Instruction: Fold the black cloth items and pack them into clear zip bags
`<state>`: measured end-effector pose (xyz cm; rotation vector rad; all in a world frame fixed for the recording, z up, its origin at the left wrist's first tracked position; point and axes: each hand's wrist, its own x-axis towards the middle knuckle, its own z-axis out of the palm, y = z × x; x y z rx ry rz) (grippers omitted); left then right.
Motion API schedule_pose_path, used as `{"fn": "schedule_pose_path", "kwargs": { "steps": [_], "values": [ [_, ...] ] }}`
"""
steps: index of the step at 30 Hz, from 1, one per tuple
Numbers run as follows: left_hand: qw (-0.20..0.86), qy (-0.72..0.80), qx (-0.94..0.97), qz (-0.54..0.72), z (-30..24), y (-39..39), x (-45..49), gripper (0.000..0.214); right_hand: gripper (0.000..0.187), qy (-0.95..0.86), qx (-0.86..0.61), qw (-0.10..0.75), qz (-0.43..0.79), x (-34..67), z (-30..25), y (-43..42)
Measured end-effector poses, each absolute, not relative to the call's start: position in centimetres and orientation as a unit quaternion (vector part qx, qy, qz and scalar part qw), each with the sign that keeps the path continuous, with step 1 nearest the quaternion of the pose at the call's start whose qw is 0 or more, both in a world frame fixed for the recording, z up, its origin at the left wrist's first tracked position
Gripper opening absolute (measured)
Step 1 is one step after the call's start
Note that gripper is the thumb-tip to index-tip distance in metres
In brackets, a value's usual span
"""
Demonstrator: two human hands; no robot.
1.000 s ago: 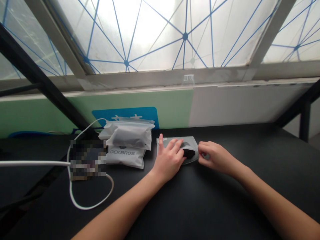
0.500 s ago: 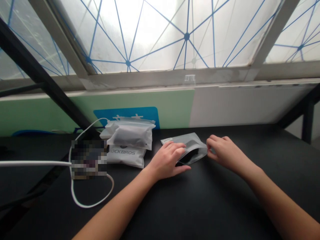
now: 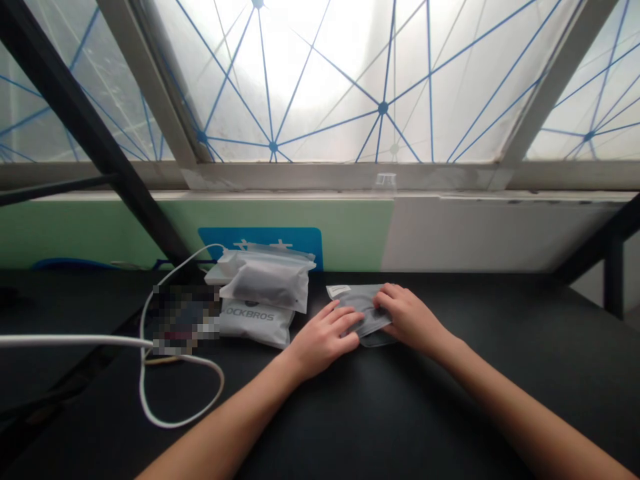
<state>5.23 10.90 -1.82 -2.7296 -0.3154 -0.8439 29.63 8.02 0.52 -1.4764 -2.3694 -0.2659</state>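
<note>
A translucent grey plastic pouch (image 3: 367, 297) with a small white label lies on the black table, something dark inside it. My left hand (image 3: 327, 337) rests on the pouch's left and near side, fingers stretched out over the plastic, thumb along its near edge. At the pouch's right end my right hand (image 3: 405, 315) has its fingers bent and closed on the plastic. The mouth of the pouch is mostly hidden by that hand.
Left of the hands, a frosted plastic bag (image 3: 270, 279) with a dark thing inside leans on a grey printed bag (image 3: 257, 323). A white cable (image 3: 173, 425) loops beside a blurred-out object (image 3: 187, 320). Behind stand a green board (image 3: 357, 233) and a window (image 3: 340, 80).
My right hand has moved left onto the pouch, and its gaping mouth is now folded down under that hand. The left hand stays on the pouch. The view has tilted slightly upward.
</note>
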Motion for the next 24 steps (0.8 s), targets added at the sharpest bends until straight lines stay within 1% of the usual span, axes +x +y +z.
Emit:
{"fn": "schedule_pose_path", "kwargs": {
  "steps": [1, 5, 9, 11, 16, 18, 21, 24],
  "values": [
    [0.129, -0.107, -0.941, -0.293, -1.8, 10.8, 5.2, 0.02, 0.012, -0.822, -0.535, 0.166, -0.105, 29.3, 0.7, 8.2],
    [0.112, -0.104, -0.941, -0.303, -2.0, 10.7, 5.3, 0.022, 0.023, -0.767, -0.598, 0.153, -0.178, 27.5, 0.8, 8.4],
    [0.079, -0.145, -0.925, -0.342, -2.3, 11.3, 4.9, 0.022, 0.019, -0.757, -0.595, 0.146, -0.226, 26.7, 0.3, 7.7],
    [0.048, -0.166, -0.916, -0.362, -2.3, 11.7, 4.5, 0.02, 0.02, -0.779, -0.568, 0.145, -0.223, 27.4, 0.2, 7.2],
    [-0.044, -0.19, -0.88, -0.433, -2.2, 12.1, 4.2, 0.017, 0.035, -0.83, -0.507, 0.149, -0.18, 30.6, 0.5, 7.0],
    [-0.066, -0.202, -0.855, -0.472, -2.1, 11.9, 4.3, 0.014, 0.035, -0.836, -0.501, 0.157, -0.161, 31.6, 0.7, 7.2],
    [-0.087, -0.213, -0.83, -0.507, -1.9, 11.7, 4.5, 0.012, 0.03, -0.834, -0.498, 0.183, -0.154, 31.9, 1.0, 7.1],
    [-0.094, -0.204, -0.828, -0.514, -1.7, 11.3, 4.7, 0.01, 0.037, -0.837, -0.465, 0.226, -0.178, 30.4, 1.1, 6.3]
  ]
}}
